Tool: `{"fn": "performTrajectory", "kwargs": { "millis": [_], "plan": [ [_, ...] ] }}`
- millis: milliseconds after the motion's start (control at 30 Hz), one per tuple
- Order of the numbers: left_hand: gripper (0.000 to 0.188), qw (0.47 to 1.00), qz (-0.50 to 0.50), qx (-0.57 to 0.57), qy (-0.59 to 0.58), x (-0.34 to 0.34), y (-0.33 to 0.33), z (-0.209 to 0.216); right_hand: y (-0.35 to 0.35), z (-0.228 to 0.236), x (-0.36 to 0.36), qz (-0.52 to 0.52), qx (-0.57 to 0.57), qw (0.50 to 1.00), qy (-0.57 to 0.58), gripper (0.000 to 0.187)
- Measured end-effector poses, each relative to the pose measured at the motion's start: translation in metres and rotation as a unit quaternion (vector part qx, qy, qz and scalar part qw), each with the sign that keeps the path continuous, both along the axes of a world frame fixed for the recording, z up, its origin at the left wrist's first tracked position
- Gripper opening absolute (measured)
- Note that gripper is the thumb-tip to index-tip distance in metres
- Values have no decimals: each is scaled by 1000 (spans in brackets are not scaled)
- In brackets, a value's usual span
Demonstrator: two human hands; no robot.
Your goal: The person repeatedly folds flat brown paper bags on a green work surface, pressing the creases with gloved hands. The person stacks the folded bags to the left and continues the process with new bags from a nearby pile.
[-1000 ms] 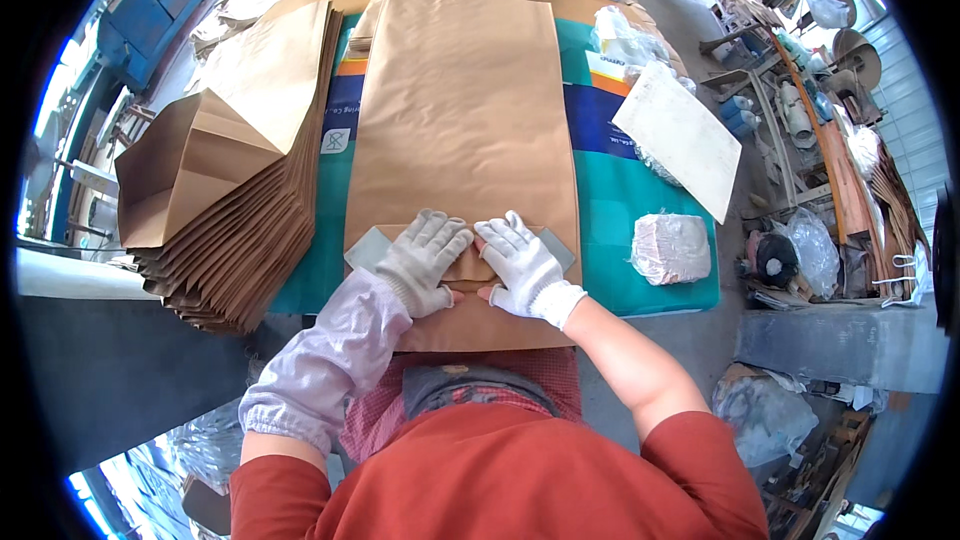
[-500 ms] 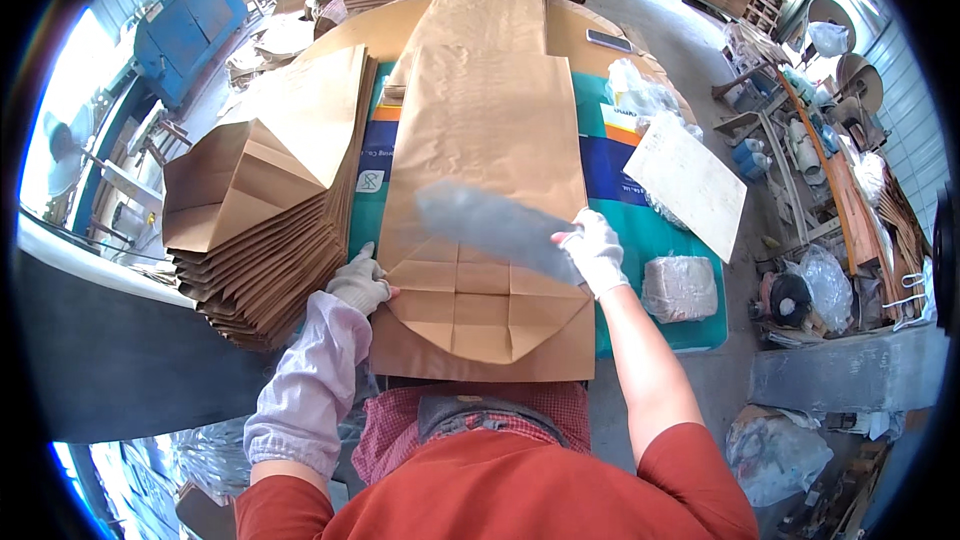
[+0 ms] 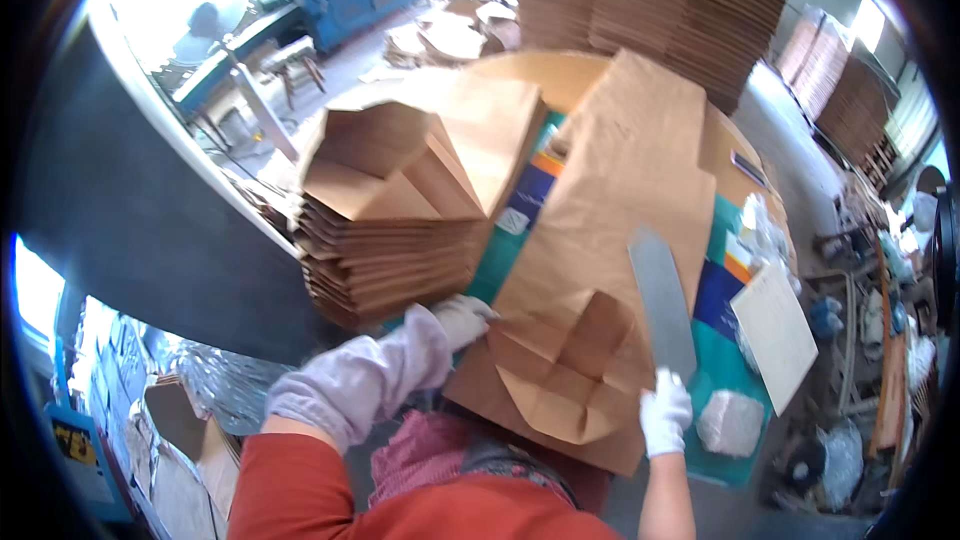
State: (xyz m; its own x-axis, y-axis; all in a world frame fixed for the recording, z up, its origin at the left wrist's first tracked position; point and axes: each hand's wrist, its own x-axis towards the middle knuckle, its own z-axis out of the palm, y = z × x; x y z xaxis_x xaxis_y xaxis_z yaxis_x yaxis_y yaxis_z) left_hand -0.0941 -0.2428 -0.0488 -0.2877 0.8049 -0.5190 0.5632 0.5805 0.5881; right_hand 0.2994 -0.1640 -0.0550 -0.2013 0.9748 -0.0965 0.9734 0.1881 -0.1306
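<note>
In front of me lies a brown paper bag (image 3: 640, 180), its folded bottom (image 3: 570, 395) partly raised and creased into flaps. My right hand (image 3: 665, 412), in a white glove, is closed round the lower end of a long flat grey blade (image 3: 664, 300) with a rounded tip. The blade lies along the bag's right side, pointing away from me. At the bag's left edge is my gloved left hand (image 3: 463, 322), its fingers closed on the paper near the bottom fold; the exact grip is partly hidden. A stack of folded-bottom paper bags (image 3: 390, 265) stands just left of it.
A teal covering (image 3: 715, 380) shows on the round table. On its right lie a white board (image 3: 775, 325), a wrapped block (image 3: 730, 423), clear plastic (image 3: 762, 230) and a phone (image 3: 748, 168). Tall cardboard stacks (image 3: 650, 0) rise behind; a dark surface (image 3: 180, 220) curves at left.
The view has turned, shifting the table to the right. The blade has swung from across the bag to its right side, pointing away. The bottom flaps now stand more open.
</note>
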Motion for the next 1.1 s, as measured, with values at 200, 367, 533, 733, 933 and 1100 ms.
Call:
{"fn": "performTrajectory", "kwargs": {
  "millis": [200, 367, 533, 733, 933, 1100],
  "plan": [
    [19, 987, 48, 123, 96, 10, -14, -51, 11, 51, -151, 486, 168, 820, 251, 35],
    [16, 992, 64, 93, 62, 6, 0, -58, 46, 28, -233, 477, -29, 860, -180, 20],
    [15, 996, 93, -6, 8, 7, 8, -19, 59, 20, -230, 471, -57, 857, -200, 19],
    [15, 996, 67, 36, 41, -11, 6, -79, 76, 68, -136, 331, 153, 929, 63, 22],
    [15, 972, 62, 129, 185, 9, -15, -52, 12, 1, -11, 74, -61, 994, 44, 47],
    [11, 984, 20, 177, 21, -5, 39, 58, 11, -29, -18, 10, -23, 994, 105, 13]
  ]
}}
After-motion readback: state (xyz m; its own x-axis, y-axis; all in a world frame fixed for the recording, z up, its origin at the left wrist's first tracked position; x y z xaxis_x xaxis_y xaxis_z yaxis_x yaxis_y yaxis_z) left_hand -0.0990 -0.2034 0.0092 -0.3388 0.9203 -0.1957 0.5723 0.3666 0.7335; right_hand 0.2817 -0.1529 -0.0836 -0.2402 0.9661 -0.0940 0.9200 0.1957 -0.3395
